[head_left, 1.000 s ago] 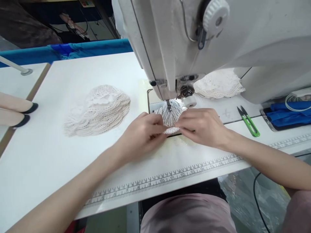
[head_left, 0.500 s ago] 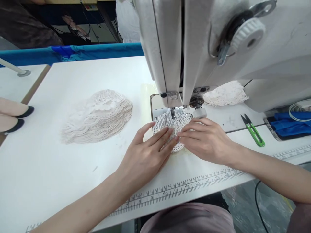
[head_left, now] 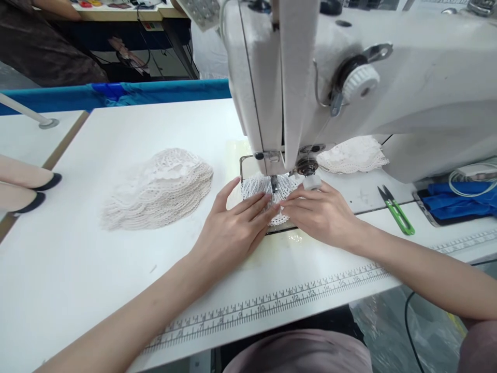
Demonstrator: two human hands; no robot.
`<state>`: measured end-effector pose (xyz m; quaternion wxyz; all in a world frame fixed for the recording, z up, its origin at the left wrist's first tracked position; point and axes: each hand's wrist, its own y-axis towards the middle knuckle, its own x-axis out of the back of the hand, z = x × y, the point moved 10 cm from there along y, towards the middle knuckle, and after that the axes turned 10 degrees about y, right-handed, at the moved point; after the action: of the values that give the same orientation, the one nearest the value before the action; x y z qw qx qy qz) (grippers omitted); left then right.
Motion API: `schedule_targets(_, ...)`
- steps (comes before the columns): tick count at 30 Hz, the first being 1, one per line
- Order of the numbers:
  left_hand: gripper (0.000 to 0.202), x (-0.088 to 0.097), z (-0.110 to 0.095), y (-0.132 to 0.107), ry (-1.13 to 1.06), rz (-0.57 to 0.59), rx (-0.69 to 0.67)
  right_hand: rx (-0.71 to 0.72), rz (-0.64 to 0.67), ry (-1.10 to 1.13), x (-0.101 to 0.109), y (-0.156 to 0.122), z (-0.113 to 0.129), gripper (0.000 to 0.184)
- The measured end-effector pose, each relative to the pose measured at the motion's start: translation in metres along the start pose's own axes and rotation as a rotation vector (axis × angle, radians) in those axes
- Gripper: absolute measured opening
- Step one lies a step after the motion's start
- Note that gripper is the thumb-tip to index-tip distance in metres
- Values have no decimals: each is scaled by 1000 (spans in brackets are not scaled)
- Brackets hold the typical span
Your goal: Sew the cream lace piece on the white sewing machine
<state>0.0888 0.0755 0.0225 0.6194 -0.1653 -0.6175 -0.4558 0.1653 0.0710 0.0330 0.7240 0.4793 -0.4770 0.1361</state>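
One ruler strip (head_left: 267,307) lines the near edge of a white sewing table (head_left: 89,295). Beyond it, the left hand (head_left: 238,225) rests flat, thumb spread wide, on a white lace piece (head_left: 252,187) beneath the machine's presser foot (head_left: 274,183). The right hand (head_left: 326,213) bunches its fingers at the lace's right side; whether they pinch it cannot be told. Snips (head_left: 396,211) lie right, stacked lace (head_left: 166,191) left, a teal cloth border (head_left: 174,94) behind.
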Motion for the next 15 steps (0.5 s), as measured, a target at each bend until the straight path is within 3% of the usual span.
schedule_targets(4,32,-5,5,5,7,45,-11,-8,-14,-37,-2,3,-7,24)
schedule_targets(8,31,-5,9,6,8,-18,34,-42,-3,-68,-4,4,-14,23)
schedule_targets(15,36,3,-8,-7,-22,-42,23,64,7,-80,0,-1,2,26)
